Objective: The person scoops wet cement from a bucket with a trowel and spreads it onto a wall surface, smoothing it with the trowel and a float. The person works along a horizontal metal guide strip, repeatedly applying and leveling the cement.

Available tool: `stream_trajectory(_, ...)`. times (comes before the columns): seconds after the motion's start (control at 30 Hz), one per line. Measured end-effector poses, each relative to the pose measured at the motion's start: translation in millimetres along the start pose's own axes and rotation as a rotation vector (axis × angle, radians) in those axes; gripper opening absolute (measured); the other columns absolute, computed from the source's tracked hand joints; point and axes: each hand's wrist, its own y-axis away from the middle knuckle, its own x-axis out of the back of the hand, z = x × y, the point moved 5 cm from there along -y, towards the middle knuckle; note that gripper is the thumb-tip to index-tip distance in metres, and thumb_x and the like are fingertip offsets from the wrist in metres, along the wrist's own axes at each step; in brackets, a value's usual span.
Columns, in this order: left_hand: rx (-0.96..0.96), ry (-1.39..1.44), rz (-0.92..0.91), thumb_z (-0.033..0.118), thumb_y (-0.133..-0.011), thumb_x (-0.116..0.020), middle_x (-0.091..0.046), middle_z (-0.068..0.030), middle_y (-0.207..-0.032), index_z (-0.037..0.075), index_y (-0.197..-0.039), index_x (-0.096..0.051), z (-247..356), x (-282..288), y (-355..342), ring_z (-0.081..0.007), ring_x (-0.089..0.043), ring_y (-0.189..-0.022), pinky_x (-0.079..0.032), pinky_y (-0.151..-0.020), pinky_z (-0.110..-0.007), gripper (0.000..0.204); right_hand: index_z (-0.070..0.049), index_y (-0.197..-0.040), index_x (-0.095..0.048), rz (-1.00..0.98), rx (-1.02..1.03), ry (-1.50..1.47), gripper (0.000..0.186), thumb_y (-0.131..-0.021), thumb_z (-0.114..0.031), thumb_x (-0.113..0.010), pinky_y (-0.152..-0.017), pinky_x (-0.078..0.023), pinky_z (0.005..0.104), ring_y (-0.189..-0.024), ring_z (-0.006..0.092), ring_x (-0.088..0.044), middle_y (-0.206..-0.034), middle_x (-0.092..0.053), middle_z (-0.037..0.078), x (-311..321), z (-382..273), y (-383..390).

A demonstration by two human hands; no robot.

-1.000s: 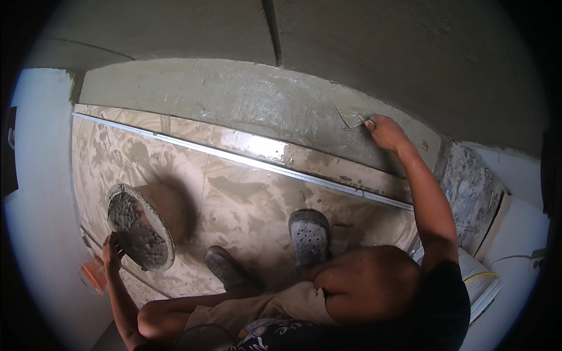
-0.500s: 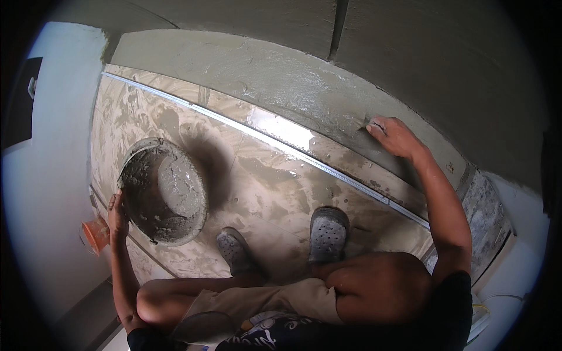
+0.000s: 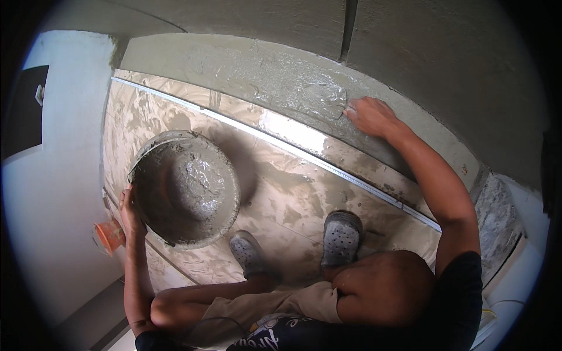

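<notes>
In the head view, the left hand (image 3: 132,215) touches the bucket (image 3: 232,202) on the floor (image 3: 280,202), seemingly steadying it; its grip I cannot tell. The right hand (image 3: 372,117) pinches a mostly hidden blade (image 3: 342,113) against the wet strip (image 3: 281,82), likely for control.

- bucket (image 3: 232,196)'s on the floor (image 3: 281,190), mortar (image 3: 202,186) inside, left hand (image 3: 132,213) at its left rim
- other pail (image 3: 110,236) further left
- bar (image 3: 234,123) lies beyond the bucket, right hand (image 3: 372,117) past that

Silver bar (image 3: 275,151) lies on smeared floor (image 3: 287,202). White wall (image 3: 76,134) off its left end, dark panel (image 3: 24,120) further left. Orange bucket (image 3: 110,236) well below that end. Mottled grey-white surface (image 3: 496,213) past its right end.
</notes>
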Motion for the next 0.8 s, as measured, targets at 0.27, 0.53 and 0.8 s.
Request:
stream_trajectory(0.27, -0.105, -0.139, 0.088, 0.032, -0.100, -0.057, -0.064, -0.0006, -0.102, 0.009, -0.091, -0.061, 13.4, -4.6, -0.6, -0.0102, -0.055, -0.097, -0.042, -0.089, -0.026, 0.025, 0.001, -0.106, -0.069, -0.047, 0.015, 0.013, 0.033, -0.097, -0.026, -0.053, -0.097, -0.049, 0.0473, -0.108, 0.0370, -0.064, -0.111, -0.067, 0.023, -15.9, -15.3, -14.8)
stream_trajectory(0.53, -0.049, -0.130, 0.035, 0.031, -0.101, -0.052, -0.062, -0.0052, -0.103, 0.005, -0.106, -0.065, 19.4, -22.8, 3.9, -0.0156, -0.056, -0.104, -0.046, -0.089, -0.031, 0.029, 0.001, -0.104, -0.068, -0.097, 0.024, -0.189, 0.038, -0.094, -0.034, -0.058, -0.086, -0.050, 0.0466, -0.096, 0.0402, -0.064, -0.100, -0.067, 0.025, -16.3, 24.0, 15.6)
stream_trajectory(0.8, -0.009, -0.139, 0.094, 0.034, -0.105, -0.043, -0.059, -0.0103, -0.120, 0.000, -0.123, -0.059, 4.1, 0.7, 12.3, -0.0216, -0.056, -0.112, -0.043, -0.100, -0.034, 0.042, 0.002, -0.102, -0.067, 0.093, -0.126, -0.425, 0.032, -0.090, -0.027, -0.067, -0.065, -0.047, 0.0384, -0.064, 0.0235, -0.056, -0.076, -0.064, 0.018, 6.2, 88.1, 102.1)
